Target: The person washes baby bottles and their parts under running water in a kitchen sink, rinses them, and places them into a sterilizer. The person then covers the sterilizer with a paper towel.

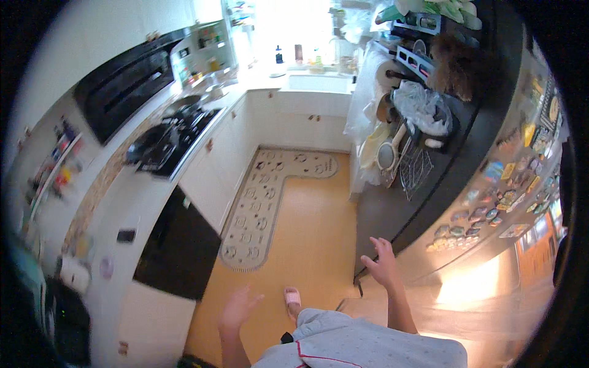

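Observation:
My left hand (239, 307) hangs over the wooden-coloured floor at the lower middle, blurred, with its fingers apart and nothing in it. To the right, my right hand (381, 262) is raised beside the lower edge of the dark refrigerator side (382, 216), its fingers spread and holding nothing. Between the hands, a foot in a pink slipper (291, 296) shows on the floor. Ahead lies an L-shaped patterned kitchen mat (251, 209).
On the left run a white counter (110, 202), a black gas stove (179, 142) with pans and a dark oven front (179, 244). A sink (318, 83) stands under the window. Racks, bags and a strainer (387, 155) hang at the right; magnets (492, 214) cover the refrigerator front.

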`<state>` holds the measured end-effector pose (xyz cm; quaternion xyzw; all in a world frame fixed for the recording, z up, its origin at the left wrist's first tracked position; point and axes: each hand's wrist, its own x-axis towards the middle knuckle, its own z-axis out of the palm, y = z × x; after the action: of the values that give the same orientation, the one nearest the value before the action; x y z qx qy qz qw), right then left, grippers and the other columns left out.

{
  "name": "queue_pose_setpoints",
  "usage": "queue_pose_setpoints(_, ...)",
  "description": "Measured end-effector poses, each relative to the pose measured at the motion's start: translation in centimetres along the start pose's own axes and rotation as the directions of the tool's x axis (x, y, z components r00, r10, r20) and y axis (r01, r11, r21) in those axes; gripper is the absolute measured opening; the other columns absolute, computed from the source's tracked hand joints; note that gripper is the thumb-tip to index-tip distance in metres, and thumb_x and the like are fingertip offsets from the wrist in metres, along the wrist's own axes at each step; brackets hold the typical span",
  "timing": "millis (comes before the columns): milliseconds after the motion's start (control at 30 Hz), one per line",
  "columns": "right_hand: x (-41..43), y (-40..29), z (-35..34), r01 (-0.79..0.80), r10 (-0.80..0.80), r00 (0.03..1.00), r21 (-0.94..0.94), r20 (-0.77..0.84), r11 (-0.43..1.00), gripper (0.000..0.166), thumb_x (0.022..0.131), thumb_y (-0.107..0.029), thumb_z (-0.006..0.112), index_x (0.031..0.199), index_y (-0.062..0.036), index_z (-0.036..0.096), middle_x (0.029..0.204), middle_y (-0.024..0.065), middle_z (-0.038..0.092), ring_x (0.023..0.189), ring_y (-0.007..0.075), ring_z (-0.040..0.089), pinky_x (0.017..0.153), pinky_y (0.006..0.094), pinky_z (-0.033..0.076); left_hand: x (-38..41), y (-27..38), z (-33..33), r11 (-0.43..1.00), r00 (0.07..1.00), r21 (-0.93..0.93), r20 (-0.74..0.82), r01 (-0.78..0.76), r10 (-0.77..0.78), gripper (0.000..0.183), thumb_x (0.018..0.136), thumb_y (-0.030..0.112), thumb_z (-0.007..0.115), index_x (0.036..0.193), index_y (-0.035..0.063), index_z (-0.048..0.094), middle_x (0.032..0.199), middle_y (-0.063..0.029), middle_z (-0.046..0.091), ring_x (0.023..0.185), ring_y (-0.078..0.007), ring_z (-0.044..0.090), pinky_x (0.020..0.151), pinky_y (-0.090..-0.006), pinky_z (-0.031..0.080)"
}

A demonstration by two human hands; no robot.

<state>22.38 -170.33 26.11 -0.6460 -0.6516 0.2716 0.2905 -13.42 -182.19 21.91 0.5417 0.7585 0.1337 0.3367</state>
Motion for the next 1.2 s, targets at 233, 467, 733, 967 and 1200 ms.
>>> queue_pose_setpoints(233,16.6,-3.6,3.0,-0.071,0.083,0.984,0.078,-0.156,0.994,0.051,0.075,-0.021,0.064,0.119,-0.0007,0.048,0.124,0.0219,0.042,0.115,0.0349,0.042,0.096,0.0385,0.035,19.5,4.5,-9.1,0.978,0.973,-0.033,0.094,-0.206,0.209,0.055,0.081,0.042,0.056,0.116,-0.0004,0.048,0.114,-0.0216,0.053,0.106,-0.0327,0.051,0.088,-0.0387,0.041)
queue_pose_setpoints(467,38.9,-7.8,9.9,0.068,-0.125,0.983,0.373,0.131,0.925,0.036,0.078,-0.021,0.063,0.108,-0.0021,0.057,0.104,0.0079,0.061,0.096,0.016,0.058,0.082,0.0284,0.045,35.0,5.3,-18.8,0.996,0.996,-0.032,0.024,0.087,-0.086,0.053,0.077,0.037,0.061,0.114,0.0006,0.05,0.098,-0.019,0.061,0.091,-0.0305,0.059,0.078,-0.0369,0.045)
queue_pose_setpoints(733,62.0,-10.5,13.9,0.031,-0.035,0.999,0.547,-0.002,0.836,0.025,0.079,-0.016,0.06,0.1,-0.0015,0.062,0.087,0.0062,0.065,0.082,0.0128,0.06,0.073,0.0262,0.046,60.6,1.0,-26.3,0.954,0.989,0.263,-0.082,0.142,-0.125,0.061,0.078,0.039,0.06,0.119,-0.0042,0.047,0.099,-0.02,0.061,0.082,-0.0321,0.06,0.073,-0.0406,0.046)
queue_pose_setpoints(967,74.6,-12.2,13.0,0.015,0.017,0.999,0.59,-0.048,0.807,0.024,0.083,-0.016,0.056,0.1,0.0003,0.06,0.087,0.0041,0.064,0.079,0.0089,0.059,0.068,0.0232,0.046,77.3,18.7,-31.6,0.89,0.968,0.392,0.002,-0.233,0.252,0.058,0.078,0.036,0.061,0.12,-0.0016,0.046,0.115,-0.0226,0.052,0.108,-0.0342,0.049,0.091,-0.0384,0.039)
queue_pose_setpoints(1200,89.7,-8.4,6.8,0.004,0.248,0.928,0.67,-0.28,0.743,0.025,0.087,-0.021,0.051,0.104,-0.0037,0.057,0.09,0.005,0.064,0.076,0.0111,0.059,0.064,0.0256,0.046,87.1,30.7,-26.1,0.874,0.769,-0.042,0.456,-0.484,0.448,0.062,0.082,0.038,0.059,0.124,-0.0026,0.041,0.118,-0.0209,0.051,0.111,-0.0327,0.048,0.091,-0.0376,0.04)
